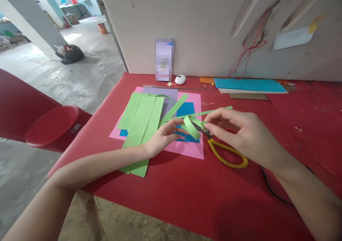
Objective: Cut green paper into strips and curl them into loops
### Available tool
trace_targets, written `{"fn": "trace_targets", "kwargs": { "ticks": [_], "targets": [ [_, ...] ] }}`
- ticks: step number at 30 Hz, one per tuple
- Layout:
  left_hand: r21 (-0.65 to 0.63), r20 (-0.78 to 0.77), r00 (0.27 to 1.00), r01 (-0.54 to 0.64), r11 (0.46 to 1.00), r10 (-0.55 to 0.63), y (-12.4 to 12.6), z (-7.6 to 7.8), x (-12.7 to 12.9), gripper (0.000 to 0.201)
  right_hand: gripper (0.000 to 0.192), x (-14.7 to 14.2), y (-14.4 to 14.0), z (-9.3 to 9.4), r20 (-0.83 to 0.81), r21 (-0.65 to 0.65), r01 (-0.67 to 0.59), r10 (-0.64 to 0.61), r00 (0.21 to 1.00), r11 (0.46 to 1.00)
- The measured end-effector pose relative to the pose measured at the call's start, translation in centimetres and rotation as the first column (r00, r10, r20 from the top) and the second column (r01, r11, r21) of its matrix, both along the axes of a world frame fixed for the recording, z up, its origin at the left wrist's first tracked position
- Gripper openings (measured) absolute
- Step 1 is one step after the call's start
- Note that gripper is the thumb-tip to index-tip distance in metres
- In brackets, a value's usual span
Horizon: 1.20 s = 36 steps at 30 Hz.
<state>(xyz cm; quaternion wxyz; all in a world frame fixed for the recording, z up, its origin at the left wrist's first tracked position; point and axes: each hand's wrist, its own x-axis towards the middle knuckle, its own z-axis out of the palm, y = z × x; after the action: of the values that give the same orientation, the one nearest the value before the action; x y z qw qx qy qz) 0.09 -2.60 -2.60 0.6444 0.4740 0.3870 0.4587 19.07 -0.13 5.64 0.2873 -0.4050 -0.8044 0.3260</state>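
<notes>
A curled light-green paper strip (192, 130) is held up between my two hands above the stacked sheets. My right hand (240, 129) pinches one end of it between thumb and fingertips. From the other side, the bent fingers of my left hand (168, 134) close on the curl's left edge; the exact contact is partly hidden. Yellow-handled scissors (227, 155) lie below my right hand, their blades partly covered by the strip. Wider green paper strips (144, 118) spread under and beside my left forearm, over pink paper (187, 152), blue paper (187, 108) and purple paper (160, 91).
On the red table (173, 202), a phone (164, 60) leans on the wall near a white oval case (180, 79). Thin wires (176, 87) lie in front. Blue sheets (248, 85) are at the back right. A red stool (53, 125) stands left; a black cable (272, 191) lies right.
</notes>
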Motion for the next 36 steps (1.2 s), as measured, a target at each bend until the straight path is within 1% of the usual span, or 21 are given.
{"fn": "trace_targets", "kwargs": {
  "ticks": [4,9,12,14,15,16,18,19,20,24,27,30,32,34,36],
  "targets": [
    [-0.024,-0.062,0.998,0.01,1.0,-0.011,-0.2,0.4,0.0,0.045,0.009,0.0,0.0,0.0,-0.03,-0.01,-0.001,0.0,1.0,1.0],
    [-0.012,-0.055,0.998,0.013,1.0,-0.014,-0.5,0.7,0.1,0.051,0.012,0.1,0.1,0.1,-0.044,-0.021,0.001,-0.002,0.999,1.0],
    [0.034,-0.07,0.997,0.012,0.999,-0.009,-0.6,0.9,0.0,0.057,0.013,-0.1,0.1,0.1,-0.061,-0.062,-0.007,0.003,0.998,0.998],
    [0.129,-0.115,0.993,0.002,0.992,0.013,-0.7,1.2,-0.2,0.059,0.015,-0.2,0.0,0.1,-0.078,-0.112,-0.017,0.009,0.997,0.994],
    [0.204,-0.153,0.988,-0.005,0.979,0.037,-0.6,1.5,-0.3,0.058,0.016,-0.3,0.0,0.1,-0.087,-0.139,-0.024,0.012,0.996,0.99],
    [0.282,-0.199,0.978,-0.011,0.959,0.07,-0.6,1.8,-0.5,0.052,0.017,-0.3,0.0,0.1,-0.098,-0.165,-0.032,0.015,0.995,0.986],
    [0.395,-0.261,0.955,-0.029,0.918,0.143,-0.3,2.5,-0.8,0.029,0.018,-0.3,0.1,0.0,-0.123,-0.21,-0.048,0.022,0.992,0.976],
    [0.415,-0.259,0.95,-0.05,0.909,0.171,-0.2,2.8,-0.9,0.019,0.018,-0.3,0.1,0.0,-0.14,-0.233,-0.055,0.022,0.99,0.971],
    [0.407,-0.24,0.952,-0.081,0.91,0.192,0.1,3.1,-1.1,0.013,0.018,-0.2,0.2,-0.1,-0.159,-0.259,-0.06,0.019,0.987,0.964],
    [0.252,-0.064,0.961,-0.245,0.936,0.269,1.5,3.7,-1.9,0.018,0.014,0.5,0.7,-0.2,-0.302,-0.343,-0.072,-0.038,0.953,0.937],
    [0.166,0.024,0.949,-0.314,0.935,0.315,2.6,3.7,-2.7,0.024,0.009,0.8,1.2,0.0,-0.398,-0.395,-0.026,-0.145,0.906,0.918],
    [0.117,0.039,0.954,-0.299,0.947,0.297,3.3,3.6,-3.3,0.028,0.008,1.0,1.7,0.4,-0.446,-0.452,0.037,-0.262,0.856,0.891],
    [0.085,0.05,0.966,-0.259,0.962,0.255,3.5,3.4,-3.5,0.029,0.006,1.2,2.0,0.6,-0.465,-0.479,0.048,-0.299,0.833,0.877],
    [0.084,0.059,0.977,-0.208,0.975,0.203,3.5,3.2,-3.5,0.03,0.004,1.4,2.2,0.5,-0.479,-0.471,0.039,-0.293,0.828,0.881],
    [0.115,0.02,0.987,-0.163,0.98,0.161,3.3,3.1,-3.3,0.029,0.008,1.6,2.2,0.2,-0.486,-0.429,0.001,-0.231,0.843,0.903]
  ]
}}
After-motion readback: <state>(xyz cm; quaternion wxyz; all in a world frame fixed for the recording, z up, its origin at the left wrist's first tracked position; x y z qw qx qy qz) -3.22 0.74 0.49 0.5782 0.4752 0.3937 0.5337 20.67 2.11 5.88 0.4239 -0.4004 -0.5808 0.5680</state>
